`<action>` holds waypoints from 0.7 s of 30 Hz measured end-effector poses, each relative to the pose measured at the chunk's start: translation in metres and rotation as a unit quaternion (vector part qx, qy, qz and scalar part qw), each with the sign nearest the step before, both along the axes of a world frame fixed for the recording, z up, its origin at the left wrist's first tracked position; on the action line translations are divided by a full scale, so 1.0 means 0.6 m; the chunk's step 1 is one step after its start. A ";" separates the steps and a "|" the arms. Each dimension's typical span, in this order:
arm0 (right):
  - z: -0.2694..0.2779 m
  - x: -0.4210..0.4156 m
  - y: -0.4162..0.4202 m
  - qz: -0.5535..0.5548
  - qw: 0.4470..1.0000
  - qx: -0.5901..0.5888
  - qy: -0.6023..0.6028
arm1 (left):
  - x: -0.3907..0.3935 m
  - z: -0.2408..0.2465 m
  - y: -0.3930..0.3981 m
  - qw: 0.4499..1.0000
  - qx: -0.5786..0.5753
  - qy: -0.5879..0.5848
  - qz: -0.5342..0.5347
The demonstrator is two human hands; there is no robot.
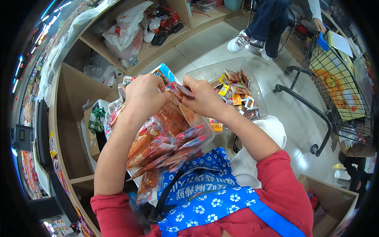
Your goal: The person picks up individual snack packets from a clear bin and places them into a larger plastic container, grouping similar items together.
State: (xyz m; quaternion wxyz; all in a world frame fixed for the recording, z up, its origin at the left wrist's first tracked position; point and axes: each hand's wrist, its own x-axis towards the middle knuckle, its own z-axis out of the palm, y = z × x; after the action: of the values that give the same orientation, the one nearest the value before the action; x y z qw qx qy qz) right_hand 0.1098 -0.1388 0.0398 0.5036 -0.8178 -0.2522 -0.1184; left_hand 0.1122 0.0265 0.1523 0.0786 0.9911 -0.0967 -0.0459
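Observation:
My left hand (148, 93) and my right hand (202, 96) grip the top edge of a clear plastic snack packet (177, 92), their fingers a short way apart. Below them, many red-and-clear packets of orange-brown snack sticks (170, 118) lie heaped over a clear plastic container (210, 133). One such packet (148, 185) hangs at the near edge of the heap. Beyond my right hand, a second clear bin (204, 69) on the floor holds small brown, yellow and orange sachets (237, 86).
A wooden shelf unit (66, 118) curves round the left, with plastic bags (127, 29) inside. At the right stands a wire shopping cart (337, 86) holding a yellow carton (340, 97). A seated person (266, 20) rests a hand on its handle. An open wooden box (328, 201) is lower right.

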 end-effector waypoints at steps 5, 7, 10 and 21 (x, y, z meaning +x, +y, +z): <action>0.001 0.001 -0.009 0.029 0.996 -0.082 0.022 | -0.009 0.003 0.000 1.000 -0.004 -0.007 0.002; 0.002 0.001 -0.008 0.040 0.996 -0.077 0.021 | -0.014 0.003 0.003 1.000 -0.002 -0.029 -0.006; -0.002 0.004 -0.010 0.086 0.995 -0.054 0.025 | -0.017 0.002 0.008 1.000 0.000 -0.026 0.001; -0.027 0.017 -0.024 0.202 0.976 -0.086 0.004 | -0.021 -0.011 0.020 0.998 -0.002 -0.056 -0.012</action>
State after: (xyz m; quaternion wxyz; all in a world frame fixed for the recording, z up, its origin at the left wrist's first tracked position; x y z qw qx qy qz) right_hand 0.1198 -0.1534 0.0237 0.4460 -0.7906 -0.4195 0.0107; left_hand 0.0997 0.0383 0.1458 0.0741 0.9908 -0.1128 0.0086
